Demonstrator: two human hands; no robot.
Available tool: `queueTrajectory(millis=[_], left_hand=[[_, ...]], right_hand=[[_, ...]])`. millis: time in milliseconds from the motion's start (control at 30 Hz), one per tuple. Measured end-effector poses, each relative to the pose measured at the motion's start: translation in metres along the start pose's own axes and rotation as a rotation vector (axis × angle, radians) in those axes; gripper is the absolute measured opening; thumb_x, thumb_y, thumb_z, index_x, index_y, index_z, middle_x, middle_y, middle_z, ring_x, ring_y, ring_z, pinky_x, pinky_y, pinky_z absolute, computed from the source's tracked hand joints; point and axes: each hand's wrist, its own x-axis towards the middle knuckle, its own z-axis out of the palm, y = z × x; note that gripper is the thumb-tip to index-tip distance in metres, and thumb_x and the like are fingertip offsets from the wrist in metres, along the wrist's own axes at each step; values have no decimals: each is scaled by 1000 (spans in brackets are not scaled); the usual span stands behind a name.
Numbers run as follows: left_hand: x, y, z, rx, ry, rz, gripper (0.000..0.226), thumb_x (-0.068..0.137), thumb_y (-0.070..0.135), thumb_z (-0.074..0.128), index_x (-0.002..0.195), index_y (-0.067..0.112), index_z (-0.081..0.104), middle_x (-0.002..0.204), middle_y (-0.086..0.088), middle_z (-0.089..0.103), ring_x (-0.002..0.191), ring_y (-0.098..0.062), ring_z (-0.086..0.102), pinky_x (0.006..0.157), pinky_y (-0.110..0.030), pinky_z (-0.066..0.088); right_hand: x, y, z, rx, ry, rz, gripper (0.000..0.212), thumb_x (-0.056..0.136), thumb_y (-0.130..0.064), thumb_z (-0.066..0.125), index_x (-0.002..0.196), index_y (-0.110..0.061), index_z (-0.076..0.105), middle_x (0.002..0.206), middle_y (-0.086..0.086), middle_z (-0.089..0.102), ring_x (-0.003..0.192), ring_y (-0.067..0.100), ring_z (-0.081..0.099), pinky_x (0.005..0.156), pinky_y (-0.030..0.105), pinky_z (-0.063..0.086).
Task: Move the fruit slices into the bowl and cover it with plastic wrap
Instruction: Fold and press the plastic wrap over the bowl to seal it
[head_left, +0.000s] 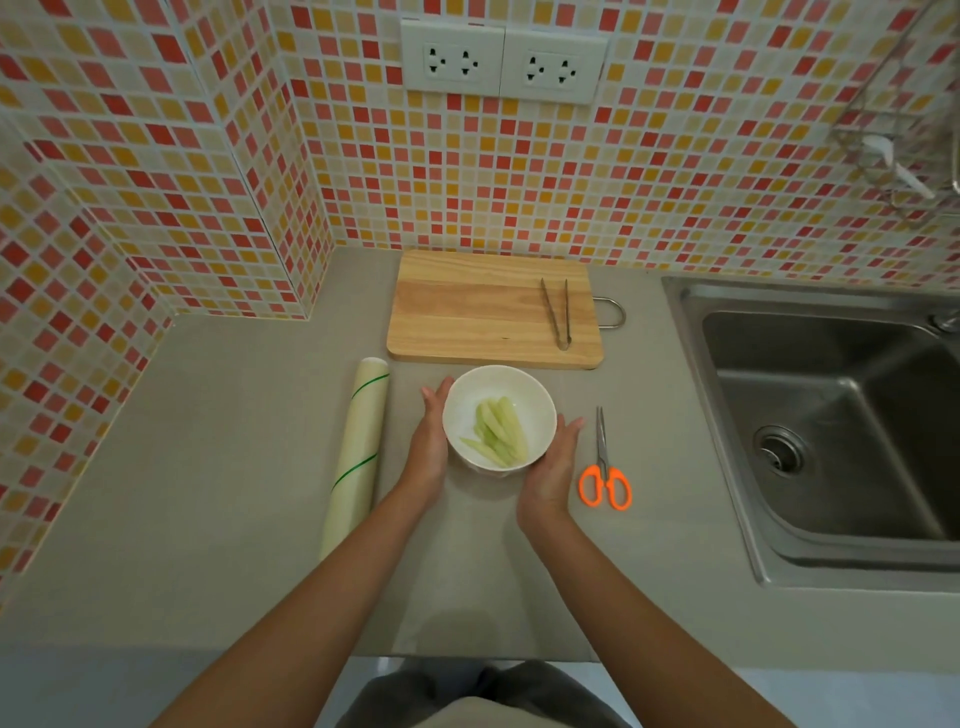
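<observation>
Surface (218, 467) of grey stone filled the view, with a steel sink (831, 415) at three o'clock and a wooden cutting board (467, 312) at twelve o'clock, metal tongs (557, 312) lying on its right part. A roll of plastic wrap (358, 452) lay lengthwise at nine o'clock of the bowl, near but apart. The white bowl (467, 395) stood at the centre, just below the board, and the pale green fruit slices (498, 431) were already inside it. Orange-handled scissors (605, 467) lay at three o'clock of the bowl.

Both forearms reached up from six o'clock. The left hand (428, 441) lay flat against the bowl's left wall, fingers straight and pointing to twelve o'clock. The right hand (550, 467) cupped the lower right wall, fingers straight, palm inward. Neither hand gripped anything.

Whether film was already over the rim could not be told. If it was, the step seemed to be pressing the wrap down the sides; doing it well would mean smoothing with flat palms all round, keeping the bowl from sliding or tipping.
</observation>
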Motion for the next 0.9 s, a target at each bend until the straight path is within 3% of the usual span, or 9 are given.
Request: queueTrajectory(millis=[133, 267, 333, 400, 467, 533, 633, 733, 900], left_hand=[[-5, 1, 1, 15, -14, 59, 60, 97, 59, 10, 133, 35, 52, 131, 8, 61, 120, -9, 54, 101, -28, 40], [-4, 8, -4, 5, -43, 58, 56, 98, 59, 9, 118, 45, 60, 118, 19, 66, 115, -1, 55, 92, -21, 41], [2, 9, -10, -14, -56, 56, 62, 97, 59, 10, 136, 33, 51, 139, 11, 55, 131, -8, 46, 110, -29, 34], [9, 10, -15, -61, -41, 46, 70, 97, 59, 10, 150, 18, 31, 157, 1, 30, 144, -12, 27, 121, -37, 16], [12, 10, -14, -137, 1, 24, 69, 97, 59, 11, 151, 20, 25, 160, 3, 23, 146, -9, 21, 122, -36, 11], [9, 10, -7, -224, 57, 18, 70, 96, 61, 12, 150, 19, 27, 159, 2, 26, 145, -9, 25, 121, -33, 14], [2, 0, 8, -289, 102, 13, 75, 94, 64, 11, 147, 17, 35, 154, -1, 37, 138, -13, 37, 115, -32, 26], [-2, -4, 18, -297, 114, 10, 69, 93, 65, 11, 147, 27, 34, 147, 8, 42, 128, -10, 44, 105, -29, 34], [0, 3, 16, -270, 84, 9, 73, 96, 60, 11, 144, 13, 39, 144, -14, 49, 132, -28, 47, 114, -46, 33]], right_hand=[[5, 5, 4, -117, -23, -34, 45, 94, -64, 23, 83, -38, 58, 86, -19, 65, 93, 1, 59, 86, 22, 43], [6, 1, -1, -125, -97, -65, 47, 96, -62, 20, 80, -48, 61, 78, -29, 64, 81, -12, 59, 89, 23, 39], [9, -2, -7, -104, -97, -32, 48, 96, -61, 20, 118, -41, 57, 99, -32, 65, 98, -13, 56, 97, 22, 35], [14, -9, -11, -97, -62, -4, 64, 95, -61, 21, 146, -24, 31, 142, -17, 44, 129, -1, 41, 110, 25, 26], [17, -18, -8, -96, -47, 4, 65, 96, -60, 20, 151, -27, 15, 159, -3, 18, 144, 9, 22, 119, 30, 16], [21, -25, -2, -114, -61, -5, 63, 96, -60, 19, 151, -29, 14, 160, -2, 14, 146, 10, 18, 119, 31, 16], [26, -25, 5, -155, -109, 13, 62, 95, -61, 18, 150, -30, 22, 158, -6, 23, 138, 8, 32, 107, 23, 29], [24, -20, 6, -213, -124, 37, 66, 93, -64, 19, 147, -28, 33, 149, -7, 40, 120, 7, 46, 82, 16, 41], [24, -25, 5, -254, -188, 50, 65, 95, -63, 15, 139, -26, 45, 132, -7, 58, 114, 6, 56, 84, 18, 43]])
